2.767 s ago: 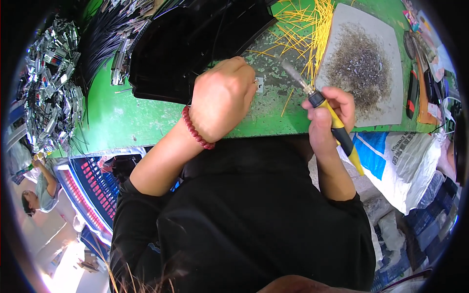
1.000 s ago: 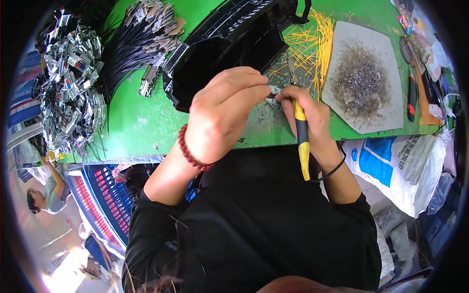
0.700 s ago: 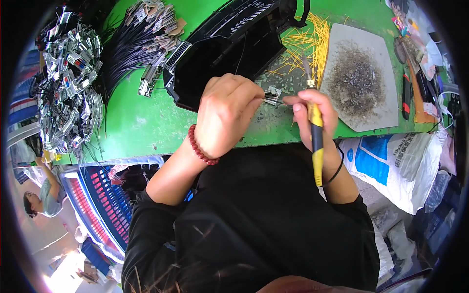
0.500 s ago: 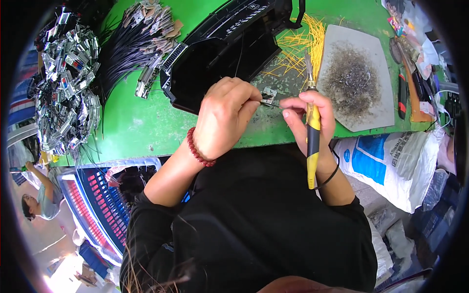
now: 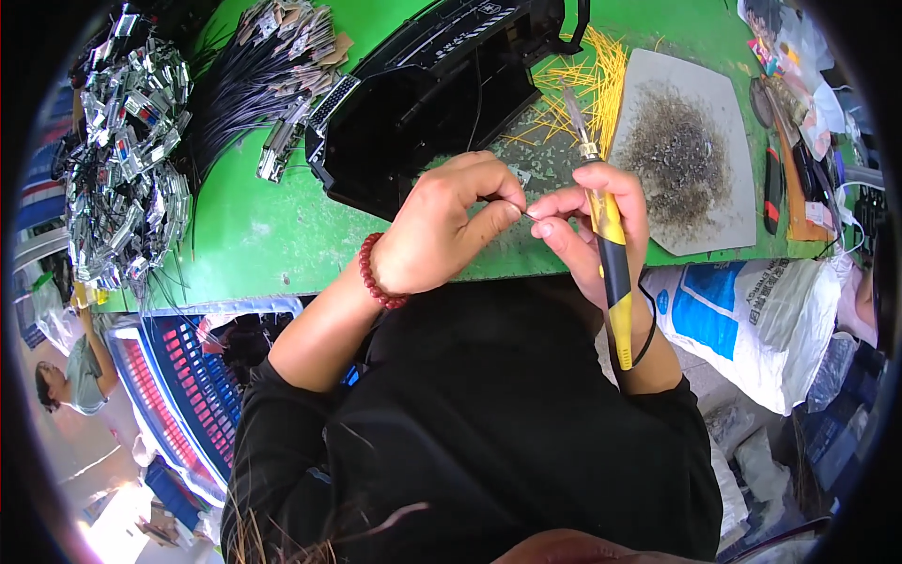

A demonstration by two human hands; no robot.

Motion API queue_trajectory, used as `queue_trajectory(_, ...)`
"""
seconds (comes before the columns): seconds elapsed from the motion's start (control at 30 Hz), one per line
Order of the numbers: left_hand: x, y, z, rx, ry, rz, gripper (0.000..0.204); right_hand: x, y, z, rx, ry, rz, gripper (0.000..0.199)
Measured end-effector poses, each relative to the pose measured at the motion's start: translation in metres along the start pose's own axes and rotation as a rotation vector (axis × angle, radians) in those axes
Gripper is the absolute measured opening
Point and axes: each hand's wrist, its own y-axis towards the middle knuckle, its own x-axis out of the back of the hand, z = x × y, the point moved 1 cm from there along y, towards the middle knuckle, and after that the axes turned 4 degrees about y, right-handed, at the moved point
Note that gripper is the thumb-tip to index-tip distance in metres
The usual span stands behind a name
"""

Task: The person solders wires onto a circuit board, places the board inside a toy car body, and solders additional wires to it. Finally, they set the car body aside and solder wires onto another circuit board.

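My left hand (image 5: 440, 226), with a red bead bracelet (image 5: 374, 274) at its wrist, is closed in a pinch on a thin dark wire (image 5: 530, 216). My right hand (image 5: 622, 211) is wrapped round a yellow and black soldering iron (image 5: 614, 258), whose metal tip points up and away. Thumb and forefinger of that hand also meet the wire's other end, so the fingertips of both hands nearly touch. Just beyond them lies a black plastic housing (image 5: 376, 141) tilted open on the green table (image 5: 244, 235), a thin black wire running out of it.
Yellow wires (image 5: 601, 80) lie beside a grey board (image 5: 742, 188) covered with dark crumbs. Bundled metal parts (image 5: 127, 179) and black leads (image 5: 225, 117) fill the left. A red and black cutter (image 5: 772, 188) rests at right. Behind my left arm are crates (image 5: 193, 385); another person is beyond.
My fingertips have drawn closer together on the wire. The small metallic piece at my left fingertips is no longer seen there. The iron's tip has swung left and its lower end right.
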Motion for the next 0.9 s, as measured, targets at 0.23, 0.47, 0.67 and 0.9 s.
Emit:
queue_trajectory(0.23, 0.006, 0.004, 0.001, -0.064, -0.023, 0.102, 0.003, 0.004, 0.003, 0.006, -0.114, 0.06, 0.06, 0.051)
queue_trajectory(0.47, 0.005, 0.003, 0.002, -0.074, -0.034, 0.104, 0.005, 0.007, -0.002, -0.002, 0.006, -0.1, 0.115, 0.048)
queue_trajectory(0.67, -0.003, 0.001, 0.001, -0.056, -0.015, 0.095, 0.007, 0.001, -0.011, -0.009, 0.18, -0.436, 0.056, 0.049)
queue_trajectory(0.9, -0.02, 0.004, 0.004, 0.026, 0.451, -0.027, 0.008, 0.028, -0.014, -0.001, -0.162, -0.186, -0.204, 0.046)
